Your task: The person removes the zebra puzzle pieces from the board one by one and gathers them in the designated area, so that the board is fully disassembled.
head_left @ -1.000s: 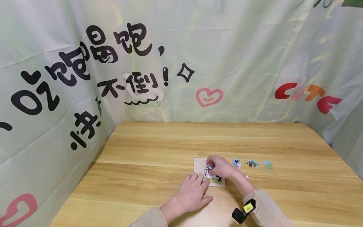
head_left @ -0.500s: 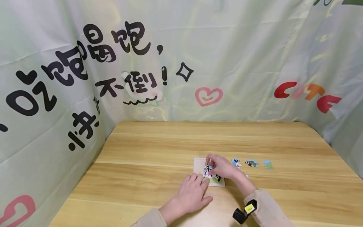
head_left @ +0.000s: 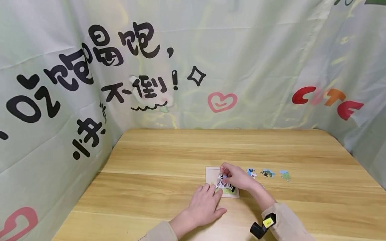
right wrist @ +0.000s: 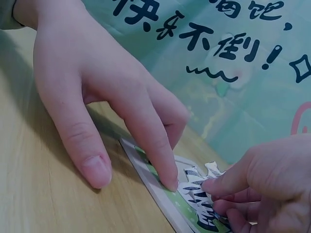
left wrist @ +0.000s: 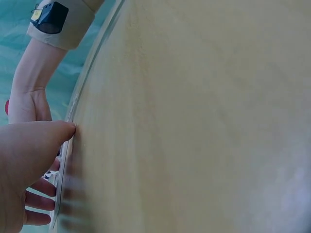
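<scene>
A small jigsaw board (head_left: 211, 172) with a raised pale border lies on the table, showing a black-and-white zebra (head_left: 224, 186) over green grass. My left hand (head_left: 204, 205) lies flat-fingered at the board's near left corner, and in the right wrist view its index fingertip (right wrist: 168, 180) touches the grass beside the zebra. From the right, my right hand (head_left: 236, 176) reaches over the board. Its thumb and curled fingers pinch a jigsaw piece (right wrist: 210, 171) at the zebra's upper part; the fingers partly hide it.
Right of the board lie loose jigsaw pieces: a blue-and-white one (head_left: 251, 173), a dark-and-green one (head_left: 267, 173) and a blue-and-green one (head_left: 284, 175). Another shows only a sliver behind the right forearm. A printed cloth (head_left: 259, 67) walls the table's back and sides.
My right hand has shifted slightly up and right over the board, and more of the zebra's striped body shows beneath its fingers. My left hand has stayed in place.
</scene>
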Demonstrator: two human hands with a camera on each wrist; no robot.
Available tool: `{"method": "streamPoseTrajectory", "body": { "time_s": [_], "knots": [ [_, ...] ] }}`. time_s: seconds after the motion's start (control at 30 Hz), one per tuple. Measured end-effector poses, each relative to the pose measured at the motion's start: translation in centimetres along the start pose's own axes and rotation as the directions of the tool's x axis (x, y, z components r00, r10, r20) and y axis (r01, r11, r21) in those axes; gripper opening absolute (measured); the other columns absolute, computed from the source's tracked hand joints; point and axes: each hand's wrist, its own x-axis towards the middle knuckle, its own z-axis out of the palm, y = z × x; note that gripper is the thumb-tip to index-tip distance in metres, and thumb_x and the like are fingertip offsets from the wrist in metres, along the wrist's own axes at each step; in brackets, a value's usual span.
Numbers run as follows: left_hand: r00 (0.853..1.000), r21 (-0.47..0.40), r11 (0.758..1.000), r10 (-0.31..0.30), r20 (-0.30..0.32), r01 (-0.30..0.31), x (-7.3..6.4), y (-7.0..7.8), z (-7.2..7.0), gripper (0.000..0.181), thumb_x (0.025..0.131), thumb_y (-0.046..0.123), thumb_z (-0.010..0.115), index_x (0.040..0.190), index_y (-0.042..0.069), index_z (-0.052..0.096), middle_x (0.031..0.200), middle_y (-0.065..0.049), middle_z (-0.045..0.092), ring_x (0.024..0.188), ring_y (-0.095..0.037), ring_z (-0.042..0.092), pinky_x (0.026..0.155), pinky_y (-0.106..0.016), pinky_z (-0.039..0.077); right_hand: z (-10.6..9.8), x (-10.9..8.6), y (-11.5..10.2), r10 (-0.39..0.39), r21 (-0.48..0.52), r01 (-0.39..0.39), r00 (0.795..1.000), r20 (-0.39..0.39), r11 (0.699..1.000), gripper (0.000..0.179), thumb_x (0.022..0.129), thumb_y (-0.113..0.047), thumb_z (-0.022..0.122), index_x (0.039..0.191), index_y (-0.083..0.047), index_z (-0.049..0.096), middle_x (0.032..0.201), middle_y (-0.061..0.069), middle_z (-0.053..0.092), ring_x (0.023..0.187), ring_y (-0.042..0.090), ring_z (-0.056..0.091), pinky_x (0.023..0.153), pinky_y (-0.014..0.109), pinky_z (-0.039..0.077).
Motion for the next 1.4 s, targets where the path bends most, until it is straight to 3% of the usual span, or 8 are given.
{"method": "streamPoseTrajectory", "body": {
  "time_s": [0.27, 0.5, 0.77, 1.03, 1.4],
  "knots": [
    [1.000, -0.009, 1.000, -0.006, 0.031, 0.006, 0.2, -0.2, -0.2, 0.059, 0.087, 0.060, 0.046, 0.127, 0.018, 0.057, 0.104, -0.001, 0.053, 0.094, -0.016, 0.045, 0.079, -0.029, 0.040, -0.2, -0.1, 0.3, 0.032, 0.076, -0.030, 0.999, -0.021, 0.997, 0.018, 0.083, 0.003, 0.061, 0.094, -0.007, 0.051, 0.074, 0.003, 0.054, 0.066, 0.017, 0.049, 0.058, 0.032, 0.042],
    [0.997, 0.008, 1.000, 0.007, 0.077, -0.007, 0.0, -0.1, -0.1, 0.062, 0.089, 0.061, 0.040, 0.132, 0.017, 0.052, 0.117, -0.002, 0.053, 0.105, -0.017, 0.045, 0.087, -0.032, 0.039, -1.0, -0.5, 0.1, 0.051, 0.225, -0.046, 0.999, -0.015, 0.973, 0.016, 0.084, 0.005, 0.057, 0.098, 0.000, 0.050, 0.075, 0.007, 0.051, 0.066, 0.018, 0.049, 0.057, 0.027, 0.043],
    [0.989, 0.040, 0.999, -0.008, 0.151, 0.002, -0.5, 0.4, -0.4, 0.067, 0.092, 0.062, 0.030, 0.138, 0.015, 0.045, 0.130, -0.006, 0.048, 0.118, -0.022, 0.042, 0.097, -0.036, 0.035, -2.3, -1.1, 0.9, 0.058, 0.242, -0.041, 0.996, -0.063, 0.970, 0.016, 0.085, 0.001, 0.057, 0.100, 0.002, 0.049, 0.078, 0.008, 0.051, 0.069, 0.020, 0.050, 0.060, 0.030, 0.045],
    [0.993, 0.033, 0.999, -0.014, 0.120, 0.010, -1.1, 0.7, -0.3, 0.067, 0.092, 0.061, 0.032, 0.138, 0.013, 0.045, 0.129, -0.009, 0.046, 0.123, -0.024, 0.039, 0.100, -0.038, 0.033, -4.2, -2.4, 1.3, 0.125, 0.291, -0.089, 0.986, -0.109, 0.952, 0.017, 0.087, -0.001, 0.056, 0.101, 0.002, 0.047, 0.081, 0.009, 0.048, 0.071, 0.020, 0.048, 0.062, 0.030, 0.046],
    [0.986, -0.035, 0.999, -0.033, 0.165, 0.039, -1.1, 0.6, -0.1, 0.069, 0.092, 0.061, 0.027, 0.142, 0.014, 0.038, 0.137, -0.009, 0.040, 0.128, -0.025, 0.034, 0.103, -0.040, 0.030, -6.5, -4.6, 2.9, 0.150, 0.312, -0.093, 0.975, -0.161, 0.945, 0.023, 0.087, -0.002, 0.057, 0.105, 0.007, 0.045, 0.082, 0.010, 0.052, 0.071, 0.020, 0.053, 0.064, 0.031, 0.049]
  ]
}}
